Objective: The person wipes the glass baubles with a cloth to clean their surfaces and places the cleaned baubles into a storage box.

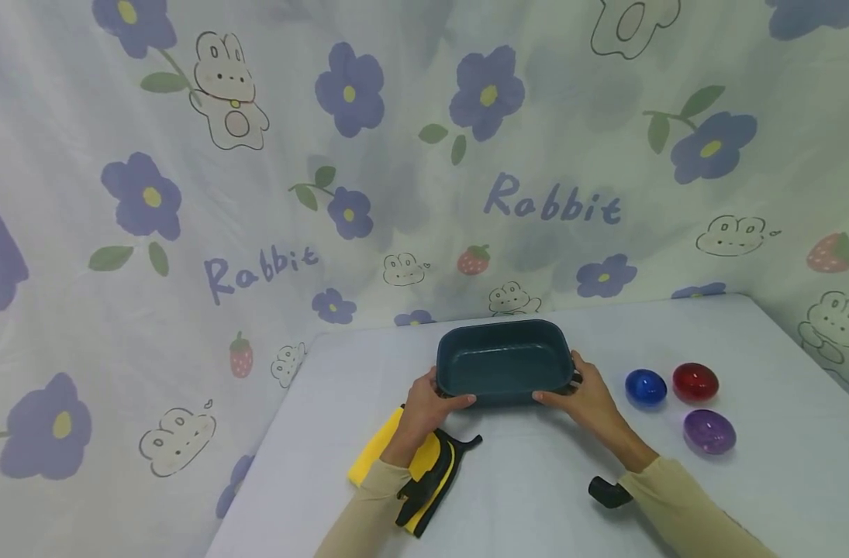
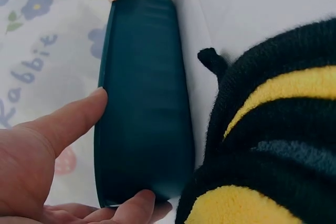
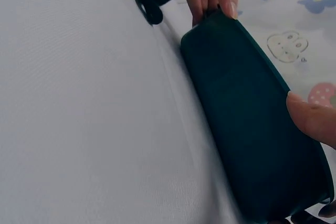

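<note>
A dark teal rectangular baking dish (image 1: 504, 363) stands in front of me with its opening up. My left hand (image 1: 424, 407) grips its left end, the thumb on the near rim and the fingers round the side and underneath. At the other end, my right hand (image 1: 588, 395) holds the dish by the right side, close to a small dark handle (image 1: 576, 378), its thumb also on the near rim. In the left wrist view, the dish's near wall (image 2: 144, 93) runs between the two hands. The right wrist view shows that same wall (image 3: 247, 114) from the opposite end.
A yellow-and-black fuzzy cloth item (image 1: 431, 480) lies partly under my left forearm. By my right sleeve a short black curved piece (image 1: 608, 492) sticks out. Blue (image 1: 646, 387), red (image 1: 695, 383) and purple (image 1: 709, 432) shiny egg-shaped pieces lie at right. A printed curtain (image 1: 410, 155) hangs behind the table.
</note>
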### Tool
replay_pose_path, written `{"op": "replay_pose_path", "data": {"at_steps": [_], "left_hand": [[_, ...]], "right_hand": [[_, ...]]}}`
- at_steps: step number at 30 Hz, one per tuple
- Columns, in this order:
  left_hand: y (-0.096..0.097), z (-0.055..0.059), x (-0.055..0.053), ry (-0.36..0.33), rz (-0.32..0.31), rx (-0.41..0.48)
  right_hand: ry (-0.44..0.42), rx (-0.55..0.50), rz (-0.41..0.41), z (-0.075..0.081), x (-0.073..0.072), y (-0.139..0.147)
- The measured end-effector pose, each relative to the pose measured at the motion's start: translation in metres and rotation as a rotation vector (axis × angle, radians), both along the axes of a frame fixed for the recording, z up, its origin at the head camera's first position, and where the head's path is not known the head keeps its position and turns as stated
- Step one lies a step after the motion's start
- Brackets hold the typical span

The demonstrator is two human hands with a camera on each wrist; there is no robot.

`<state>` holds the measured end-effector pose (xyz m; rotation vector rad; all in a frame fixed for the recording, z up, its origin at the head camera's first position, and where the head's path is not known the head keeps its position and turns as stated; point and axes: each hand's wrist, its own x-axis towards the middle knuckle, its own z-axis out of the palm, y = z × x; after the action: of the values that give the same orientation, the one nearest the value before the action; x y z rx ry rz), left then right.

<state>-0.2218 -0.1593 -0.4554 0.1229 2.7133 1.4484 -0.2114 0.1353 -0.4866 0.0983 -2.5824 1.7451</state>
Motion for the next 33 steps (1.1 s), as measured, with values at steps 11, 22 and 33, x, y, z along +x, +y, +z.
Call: {"op": "replay_pose_path", "data": {"at_steps": [11, 22, 33], "left_hand": [[0.004, 0.000, 0.005, 0.003, -0.005, 0.003], [0.001, 0.004, 0.005, -0.023, -0.033, -0.025], [-0.042, 0.020, 0.019, 0.016, 0.022, -0.067]], "right_hand": [[0.030, -0.025, 0.038, -0.004, 0.000, 0.006], [-0.037, 0.018, 0.032, -0.005, 0.001, 0.010], [-0.022, 0.015, 0.045, -0.004, -0.001, 0.008]]}}
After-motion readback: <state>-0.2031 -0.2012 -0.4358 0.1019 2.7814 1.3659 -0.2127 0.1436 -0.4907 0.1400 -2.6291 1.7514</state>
